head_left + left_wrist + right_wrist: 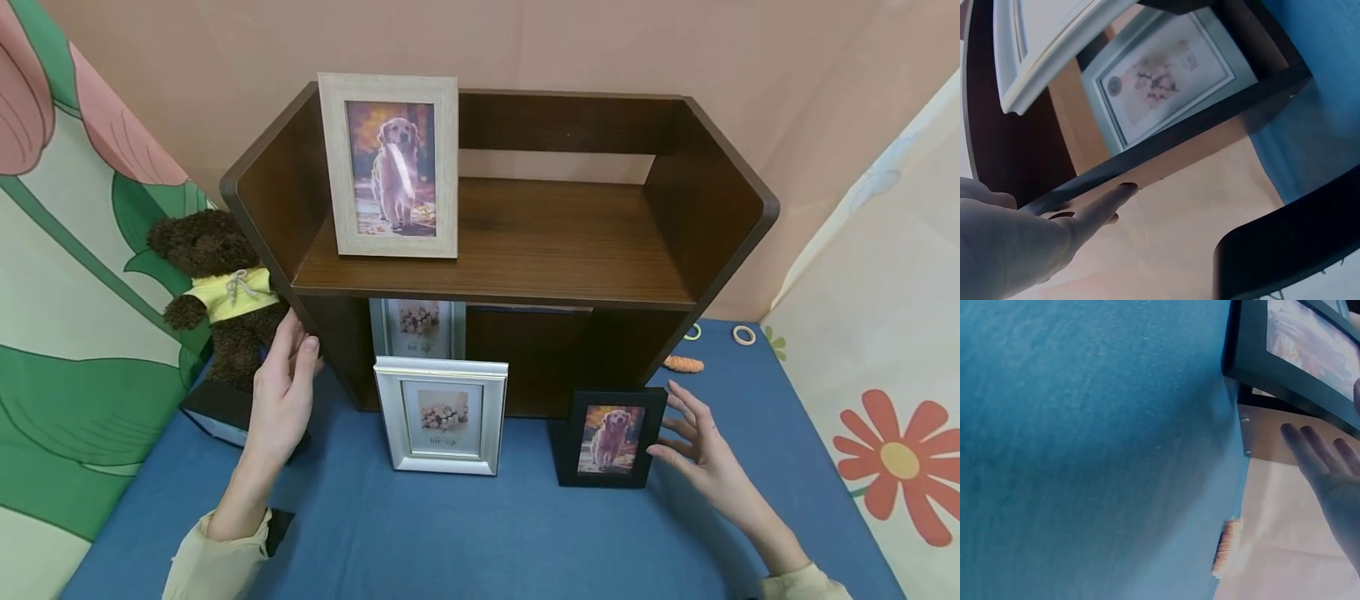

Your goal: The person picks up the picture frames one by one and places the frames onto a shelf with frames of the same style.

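Observation:
A dark brown two-level shelf (555, 237) stands on a blue-covered table. My left hand (283, 387) touches the lower outside of its left side panel, fingers extended along the panel in the left wrist view. Spread fingers of my right hand (701, 454) are beside the right edge of a black picture frame (611, 437) with a dog photo; whether they touch it is unclear. A silver picture frame (442, 417) leans back in front of the shelf. Another flower-print frame (1154, 81) stands in the lower level, partly hidden. A pale wooden frame (397, 167) stands on the upper level, at left.
Left of the shelf, a brown teddy bear (236, 292) in a yellow top sits on a dark-topped box (213, 408). An orange carrot-shaped toy (684, 364), a pale ring (744, 335) and a green ring lie behind at right. Printed cloth walls enclose the table.

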{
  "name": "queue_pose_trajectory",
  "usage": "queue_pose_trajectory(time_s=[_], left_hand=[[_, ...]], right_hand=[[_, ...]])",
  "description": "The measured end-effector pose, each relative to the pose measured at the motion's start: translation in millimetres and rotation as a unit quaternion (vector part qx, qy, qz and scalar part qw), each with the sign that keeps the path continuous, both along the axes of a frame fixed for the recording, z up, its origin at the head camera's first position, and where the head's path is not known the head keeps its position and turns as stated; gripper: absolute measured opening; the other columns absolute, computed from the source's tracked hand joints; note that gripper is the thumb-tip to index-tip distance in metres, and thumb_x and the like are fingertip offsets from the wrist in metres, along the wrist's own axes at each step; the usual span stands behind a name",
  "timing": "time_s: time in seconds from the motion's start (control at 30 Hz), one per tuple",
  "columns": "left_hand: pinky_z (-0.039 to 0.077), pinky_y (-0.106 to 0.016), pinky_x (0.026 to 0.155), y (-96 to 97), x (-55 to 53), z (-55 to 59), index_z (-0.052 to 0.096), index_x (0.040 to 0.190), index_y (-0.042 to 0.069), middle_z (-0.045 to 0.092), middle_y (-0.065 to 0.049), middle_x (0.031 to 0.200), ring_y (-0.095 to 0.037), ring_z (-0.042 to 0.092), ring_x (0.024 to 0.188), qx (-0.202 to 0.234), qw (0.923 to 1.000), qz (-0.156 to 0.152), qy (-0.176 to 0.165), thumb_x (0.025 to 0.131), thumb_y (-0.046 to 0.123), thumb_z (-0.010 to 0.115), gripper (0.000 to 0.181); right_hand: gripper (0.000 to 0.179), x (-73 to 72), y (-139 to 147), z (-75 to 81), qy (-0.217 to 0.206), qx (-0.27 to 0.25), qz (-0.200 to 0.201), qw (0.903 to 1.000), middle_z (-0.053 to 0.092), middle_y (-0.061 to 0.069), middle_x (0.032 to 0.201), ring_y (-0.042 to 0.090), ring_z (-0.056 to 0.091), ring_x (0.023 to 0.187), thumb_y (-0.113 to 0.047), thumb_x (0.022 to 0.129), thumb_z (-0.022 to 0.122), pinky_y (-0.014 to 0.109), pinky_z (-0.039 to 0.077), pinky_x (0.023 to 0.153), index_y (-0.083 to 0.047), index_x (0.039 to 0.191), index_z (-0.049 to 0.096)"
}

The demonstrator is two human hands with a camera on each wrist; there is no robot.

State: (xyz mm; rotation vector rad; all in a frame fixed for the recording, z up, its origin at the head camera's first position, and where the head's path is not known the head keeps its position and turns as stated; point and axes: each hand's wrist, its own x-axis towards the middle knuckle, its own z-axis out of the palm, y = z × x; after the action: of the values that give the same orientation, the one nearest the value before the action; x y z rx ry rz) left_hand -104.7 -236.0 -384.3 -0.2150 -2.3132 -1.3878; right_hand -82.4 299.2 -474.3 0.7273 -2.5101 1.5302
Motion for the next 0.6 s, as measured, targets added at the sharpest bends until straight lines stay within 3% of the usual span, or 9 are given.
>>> queue_pose_trajectory(time_s=[0.17,0.37,0.6], left_hand=[[0.048,-0.010,0.093,1.5,-1.9,-0.6,0.029,0.171,0.015,0.044,-0.018,0.165,-0.041,0.054,0.139,-0.001,1.0000,-0.001,0.002,0.119,0.016,0.041,0.054],[0.048,-0.009,0.092,2.1,-3.8,-3.1,0.030,0.170,0.012,0.047,-0.022,0.161,-0.045,0.057,0.135,-0.009,1.0000,-0.001,-0.004,0.118,0.015,0.043,0.054],[0.043,-0.007,0.094,2.5,-7.4,-4.8,0.036,0.166,0.007,0.054,-0.024,0.155,-0.042,0.059,0.134,-0.032,0.9992,0.021,0.006,0.118,0.013,0.043,0.050]], right_hand=[[0.110,-3.1,-1.1,-7.9,-0.003,-0.020,0.023,0.9995,0.043,-0.016,0.154,-0.002,0.059,0.126,0.030,0.086,0.070,0.019,0.055,0.092,-0.007,0.171,0.011],[0.112,-7.3,-2.4,-13.5,-0.008,-0.033,0.040,0.9986,0.043,-0.016,0.156,-0.001,0.061,0.125,0.030,0.084,0.071,0.023,0.058,0.087,-0.005,0.171,0.010],[0.112,-9.6,-3.8,-14.4,-0.012,-0.039,0.040,0.9984,0.043,-0.015,0.155,0.000,0.063,0.122,0.032,0.083,0.071,0.024,0.060,0.084,-0.006,0.171,0.012]])
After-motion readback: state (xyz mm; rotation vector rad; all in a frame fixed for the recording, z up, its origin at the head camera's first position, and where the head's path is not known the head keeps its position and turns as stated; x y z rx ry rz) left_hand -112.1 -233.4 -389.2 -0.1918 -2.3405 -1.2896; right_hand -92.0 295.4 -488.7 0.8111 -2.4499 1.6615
